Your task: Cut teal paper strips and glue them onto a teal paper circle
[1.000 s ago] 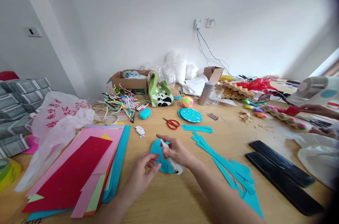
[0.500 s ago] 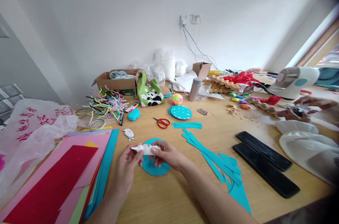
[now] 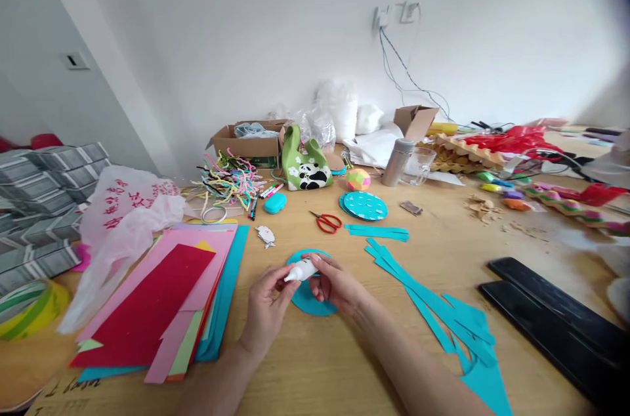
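In the head view, the right hand [image 3: 339,288] is wrapping the body of a white bottle [image 3: 306,267], its thumb on top and its fingers curling in round the side. The left hand [image 3: 266,311] is pinching the same bottle near the nozzle, thumb and fingertips parted only by its width. Compared with a second ago, both hands are gripping the bottle rather than the right one alone; compared with half a second ago, the nozzle is slanting down toward the wearer instead of lying nearly level.

A blue disc [image 3: 312,303] is lying on the table [image 3: 315,363] below the grip, partly hidden by it; whether any finger is touching it, I cannot tell. Ahead and slightly right of the grip, scissors [image 3: 329,224] are resting in the same spot as before. Blue strips [image 3: 428,298] are lying to the right, and a white cut-out [image 3: 266,236] is sitting ahead and left. Coloured paper [image 3: 147,311] is spreading to the left of the grip. Farther left, yellow tape [image 3: 46,311] is showing again, the view having swung that way since half a second ago.
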{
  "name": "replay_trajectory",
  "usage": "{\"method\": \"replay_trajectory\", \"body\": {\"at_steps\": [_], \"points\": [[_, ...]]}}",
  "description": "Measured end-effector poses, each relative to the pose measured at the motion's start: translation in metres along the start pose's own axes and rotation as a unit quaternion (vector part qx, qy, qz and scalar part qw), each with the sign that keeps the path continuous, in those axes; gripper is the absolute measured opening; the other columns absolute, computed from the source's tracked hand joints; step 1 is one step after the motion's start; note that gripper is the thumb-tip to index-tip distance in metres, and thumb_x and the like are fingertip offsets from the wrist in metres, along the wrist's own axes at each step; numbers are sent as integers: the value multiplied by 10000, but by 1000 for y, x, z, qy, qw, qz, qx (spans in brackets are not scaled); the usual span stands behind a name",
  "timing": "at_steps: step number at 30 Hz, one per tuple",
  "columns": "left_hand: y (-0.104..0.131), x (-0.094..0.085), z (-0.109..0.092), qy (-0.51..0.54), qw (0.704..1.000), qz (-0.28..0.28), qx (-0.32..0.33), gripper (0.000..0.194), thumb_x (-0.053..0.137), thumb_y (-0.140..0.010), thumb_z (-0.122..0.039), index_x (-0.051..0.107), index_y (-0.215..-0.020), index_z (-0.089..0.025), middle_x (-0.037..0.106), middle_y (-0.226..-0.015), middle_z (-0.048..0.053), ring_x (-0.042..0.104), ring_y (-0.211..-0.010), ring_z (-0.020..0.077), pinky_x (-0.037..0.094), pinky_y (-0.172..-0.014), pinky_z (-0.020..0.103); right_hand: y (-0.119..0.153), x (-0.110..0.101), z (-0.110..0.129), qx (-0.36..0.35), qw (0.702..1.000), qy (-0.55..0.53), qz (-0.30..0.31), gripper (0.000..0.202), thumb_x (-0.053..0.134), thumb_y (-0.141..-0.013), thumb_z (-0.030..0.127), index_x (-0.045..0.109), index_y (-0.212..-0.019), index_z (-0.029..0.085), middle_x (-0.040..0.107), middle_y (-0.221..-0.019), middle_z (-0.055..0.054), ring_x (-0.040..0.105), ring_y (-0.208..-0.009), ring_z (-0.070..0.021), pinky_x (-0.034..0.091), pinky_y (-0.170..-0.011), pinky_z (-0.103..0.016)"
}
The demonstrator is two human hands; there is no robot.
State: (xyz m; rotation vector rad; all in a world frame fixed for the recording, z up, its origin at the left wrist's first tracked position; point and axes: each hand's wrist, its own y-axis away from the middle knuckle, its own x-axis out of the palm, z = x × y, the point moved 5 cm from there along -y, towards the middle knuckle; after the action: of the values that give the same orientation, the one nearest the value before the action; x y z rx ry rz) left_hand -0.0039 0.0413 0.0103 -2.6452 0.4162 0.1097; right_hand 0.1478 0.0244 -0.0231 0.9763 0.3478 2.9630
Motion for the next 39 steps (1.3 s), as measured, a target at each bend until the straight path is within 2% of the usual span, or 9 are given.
{"method": "replay_trajectory", "body": {"at_steps": [4, 8, 12, 16, 19, 22, 29, 39], "points": [[1, -1, -3, -43, 998, -9, 52, 189, 653, -830, -284, 704, -986, -192, 682, -884, 71, 636, -782, 166, 527, -673, 247, -2, -1, -6, 5, 1000, -3, 11, 430, 740, -728, 466, 595, -981, 149, 637, -670, 10, 550, -393, -85, 410, -274, -160], [-1, -1, -10, -62, 996, -12, 68, 178, 643, -838, -284, 706, -974, -189, 687, -855, 64, 635, -750, 160, 523, -649, 239, -2, -1, -8, 10, 1000, -23, 13, 351, 716, -776, 411, 607, -958, 131, 650, -673, -5, 567, -401, -87, 442, -290, -158], [-1, -2, -16, -68, 996, -4, 63, 200, 634, -843, -287, 705, -1007, -197, 693, -864, 64, 638, -759, 168, 522, -665, 251, 2, 3, -4, 12, 996, -90, 26, 320, 730, -781, 294, 606, -1025, 129, 695, -737, -34, 658, -527, -112, 543, -440, -173], [1, -2, -17, -68, 996, 2, 52, 207, 643, -834, -298, 712, -1009, -210, 691, -865, 66, 636, -772, 179, 520, -676, 262, 5, 7, -1, -1, 986, -162, 36, 311, 741, -775, 238, 622, -1039, 125, 702, -742, -31, 660, -545, -96, 559, -522, -172], [3, -1, -14, -54, 997, -2, 54, 294, 657, -822, -292, 673, -1103, -208, 670, -849, 54, 627, -744, 165, 527, -675, 262, 5, 7, -2, 0, 979, -201, 21, 300, 745, -776, 262, 633, -1013, 115, 699, -738, -27, 639, -526, -81, 544, -514, -160], [4, 0, -10, -53, 997, -5, 58, 423, 668, -815, -280, 589, -1223, -201, 643, -852, 37, 615, -710, 138, 534, -685, 260, 2, 7, -4, 15, 973, -231, -1, 268, 673, -844, 322, 627, -989, 101, 680, -694, -20, 619, -516, -75, 526, -487, -150], [5, 10, -7, -91, 991, 47, 82, 310, 637, -842, -288, 626, -1136, -189, 637, -848, 43, 610, -700, 131, 541, -688, 265, -3, -4, -4, 17, 957, -284, -50, 192, 560, -922, 289, 601, -900, 103, 649, -653, -18, 576, -483, -57, 505, -437, -119], [6, 9, -2, -101, 989, 40, 99, 287, 632, -841, -289, 639, -1109, -188, 650, -812, 39, 622, -682, 133, 550, -652, 253, -5, -4, -4, 25, 953, -298, -56, 250, 478, -963, 302, 585, -859, 101, 636, -618, -29, 564, -455, -60, 495, -407, -116]]}}
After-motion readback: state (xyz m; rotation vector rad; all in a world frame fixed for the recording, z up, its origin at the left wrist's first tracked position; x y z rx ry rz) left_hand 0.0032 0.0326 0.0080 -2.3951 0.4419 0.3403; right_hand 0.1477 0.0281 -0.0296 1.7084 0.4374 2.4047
